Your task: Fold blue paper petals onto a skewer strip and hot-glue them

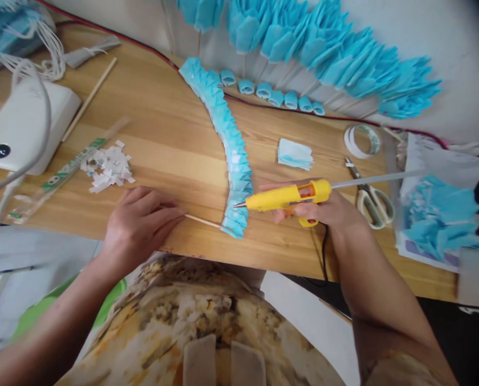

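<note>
Left hand: presses flat on a thin wooden stick, fingers closed over it.
Right hand: wraps tight around the yellow glue gun.
Glue gun tip: points to 9 o'clock, just beside the blue paper strip.
Scissors: at 3 o'clock of the right hand.

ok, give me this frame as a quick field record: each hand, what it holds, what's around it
left hand: flat, fingers pressing a thin wooden stick on the table
right hand: gripping a yellow hot glue gun, nozzle pointing left
nozzle: at the lower end of the curved blue folded-paper strip, contact unclear
stick: far end meets the strip's lower end
nearby: scissors, tape roll, white paper scraps, blue paper stack
surface: wooden table
</note>
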`<move>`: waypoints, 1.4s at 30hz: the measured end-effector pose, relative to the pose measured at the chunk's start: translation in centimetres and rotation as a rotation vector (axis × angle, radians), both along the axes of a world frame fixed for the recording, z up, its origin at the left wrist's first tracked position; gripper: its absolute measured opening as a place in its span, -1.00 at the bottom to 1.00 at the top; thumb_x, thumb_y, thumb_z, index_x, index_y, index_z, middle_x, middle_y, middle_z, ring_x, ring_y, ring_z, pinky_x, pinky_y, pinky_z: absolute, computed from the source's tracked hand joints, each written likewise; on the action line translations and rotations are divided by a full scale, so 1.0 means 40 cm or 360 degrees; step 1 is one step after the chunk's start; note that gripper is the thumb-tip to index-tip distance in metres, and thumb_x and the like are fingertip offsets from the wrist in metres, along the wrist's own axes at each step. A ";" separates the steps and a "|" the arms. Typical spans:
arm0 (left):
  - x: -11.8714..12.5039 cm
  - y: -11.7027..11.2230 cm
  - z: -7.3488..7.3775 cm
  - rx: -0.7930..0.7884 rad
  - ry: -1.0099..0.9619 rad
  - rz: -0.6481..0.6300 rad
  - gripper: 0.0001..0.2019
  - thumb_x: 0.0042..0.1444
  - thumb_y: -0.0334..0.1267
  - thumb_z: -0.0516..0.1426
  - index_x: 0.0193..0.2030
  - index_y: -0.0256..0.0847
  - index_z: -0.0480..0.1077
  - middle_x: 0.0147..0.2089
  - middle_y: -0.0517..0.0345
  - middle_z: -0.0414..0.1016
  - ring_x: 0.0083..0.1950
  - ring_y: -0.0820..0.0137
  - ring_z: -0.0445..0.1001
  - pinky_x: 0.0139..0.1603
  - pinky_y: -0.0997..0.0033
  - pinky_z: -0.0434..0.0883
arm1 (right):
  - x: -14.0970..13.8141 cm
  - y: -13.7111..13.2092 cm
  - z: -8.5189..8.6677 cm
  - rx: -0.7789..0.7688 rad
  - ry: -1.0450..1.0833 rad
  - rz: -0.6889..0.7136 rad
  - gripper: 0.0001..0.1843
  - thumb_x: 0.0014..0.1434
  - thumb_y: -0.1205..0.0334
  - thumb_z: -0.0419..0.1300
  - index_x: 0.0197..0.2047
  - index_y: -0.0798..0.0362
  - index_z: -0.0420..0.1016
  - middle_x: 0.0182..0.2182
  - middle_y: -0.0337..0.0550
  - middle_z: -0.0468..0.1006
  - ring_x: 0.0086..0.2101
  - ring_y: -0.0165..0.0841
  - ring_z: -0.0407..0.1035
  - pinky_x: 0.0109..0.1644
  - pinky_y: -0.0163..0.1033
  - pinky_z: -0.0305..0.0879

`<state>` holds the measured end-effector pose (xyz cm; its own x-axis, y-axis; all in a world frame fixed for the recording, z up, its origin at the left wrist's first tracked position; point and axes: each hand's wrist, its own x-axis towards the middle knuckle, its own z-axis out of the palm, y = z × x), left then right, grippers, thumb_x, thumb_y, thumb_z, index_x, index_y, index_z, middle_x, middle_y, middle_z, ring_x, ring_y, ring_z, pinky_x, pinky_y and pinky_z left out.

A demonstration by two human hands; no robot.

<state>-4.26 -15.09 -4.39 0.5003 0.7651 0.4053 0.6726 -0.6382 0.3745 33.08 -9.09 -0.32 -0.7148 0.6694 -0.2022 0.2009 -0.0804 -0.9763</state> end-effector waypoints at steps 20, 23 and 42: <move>0.005 0.001 0.007 -0.0035 0.0004 0.0050 -0.89 0.34 -0.26 0.16 -0.15 0.01 0.54 -0.14 0.12 0.58 -0.18 0.25 0.47 -0.15 0.15 0.38 | -0.043 -0.005 0.048 -0.0043 -0.0174 0.0080 -0.58 0.09 0.16 0.38 0.01 0.12 0.70 -0.44 -0.22 0.61 -0.51 -0.47 0.31 -0.48 -0.43 0.31; 0.004 0.003 0.006 -0.0017 0.0006 0.0040 -0.90 0.34 -0.26 0.17 -0.15 -0.01 0.54 -0.15 0.10 0.58 -0.17 0.25 0.46 -0.14 0.15 0.38 | -0.044 -0.006 0.049 0.0021 -0.0187 0.0058 -0.61 0.10 0.18 0.37 0.00 0.11 0.70 -0.43 -0.23 0.64 -0.50 -0.48 0.35 -0.45 -0.45 0.32; 0.009 0.005 0.011 -0.0023 -0.0010 0.0051 -0.88 0.35 -0.24 0.17 -0.18 0.01 0.55 -0.16 0.10 0.57 -0.18 0.26 0.45 -0.15 0.16 0.40 | -0.040 -0.006 0.055 0.0082 -0.0285 0.0023 -0.60 0.04 0.12 0.41 -0.05 0.09 0.72 -0.14 -0.07 0.73 -0.29 -0.34 0.56 -0.30 -0.40 0.44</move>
